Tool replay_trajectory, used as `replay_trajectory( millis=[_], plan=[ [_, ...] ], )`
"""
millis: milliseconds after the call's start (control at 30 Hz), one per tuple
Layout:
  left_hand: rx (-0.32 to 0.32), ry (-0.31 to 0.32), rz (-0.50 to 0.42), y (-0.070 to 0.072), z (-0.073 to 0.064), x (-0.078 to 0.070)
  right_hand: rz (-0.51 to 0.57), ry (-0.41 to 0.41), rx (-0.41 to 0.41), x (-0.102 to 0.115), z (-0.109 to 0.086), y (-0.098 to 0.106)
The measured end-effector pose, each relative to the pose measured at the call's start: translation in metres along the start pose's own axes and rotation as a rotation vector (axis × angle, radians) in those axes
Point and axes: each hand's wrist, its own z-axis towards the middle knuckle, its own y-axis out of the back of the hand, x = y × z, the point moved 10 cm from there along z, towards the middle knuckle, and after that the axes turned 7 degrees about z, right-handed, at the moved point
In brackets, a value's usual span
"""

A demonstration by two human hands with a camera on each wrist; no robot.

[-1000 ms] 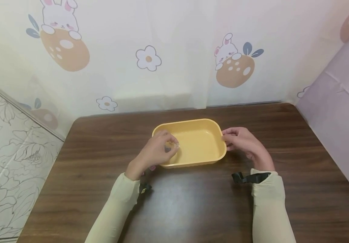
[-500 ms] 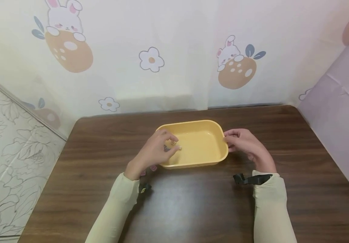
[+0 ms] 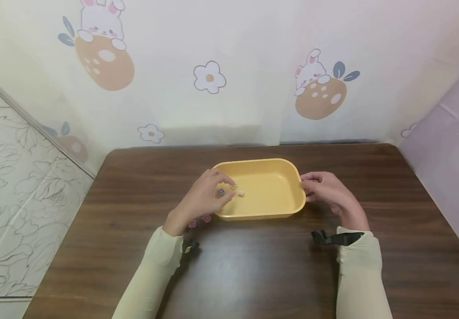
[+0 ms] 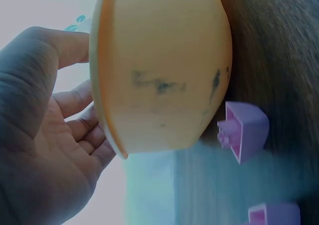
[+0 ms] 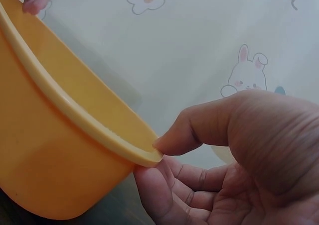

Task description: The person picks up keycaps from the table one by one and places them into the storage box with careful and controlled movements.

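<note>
My left hand point(image 3: 205, 195) hovers over the left end of a yellow plastic tub point(image 3: 267, 190), its thumb and index finger apart and nothing between them. Beneath it inside the tub lie a grey-blue keycap point(image 3: 221, 192), a yellowish one and a whitish piece point(image 3: 240, 193). My right hand point(image 3: 329, 190) pinches the tub's right rim between thumb and fingers, plainly seen in the right wrist view. Outside the tub, near my left wrist, two pink keycaps point(image 3: 207, 218) rest on the table. In the left wrist view one pink keycap point(image 4: 246, 130) shows its stem.
The dark wooden table point(image 3: 253, 274) carries the tub near its back edge. Behind it hangs a patterned cloth point(image 3: 245, 88) with rabbits and flowers. Black straps point(image 3: 337, 238) circle both wrists. A white panel with line drawings point(image 3: 9, 199) stands at the left.
The left thumb and index finger have parted and let go of a small light keycap, which now lies in the tub. The right hand keeps its grip on the rim. The view shifts slightly.
</note>
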Motion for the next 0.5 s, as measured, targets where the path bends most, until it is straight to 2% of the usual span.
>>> replay_trajectory(
  millis=[233, 500],
  plan=[
    [0.024, 0.084, -0.006, 0.006, -0.006, 0.011, 0.007, 0.016, 0.011, -0.004, -0.001, 0.002],
    [0.009, 0.147, 0.011, 0.016, -0.021, 0.03, 0.0, -0.003, 0.007, -0.003, 0.003, 0.0]
  ],
)
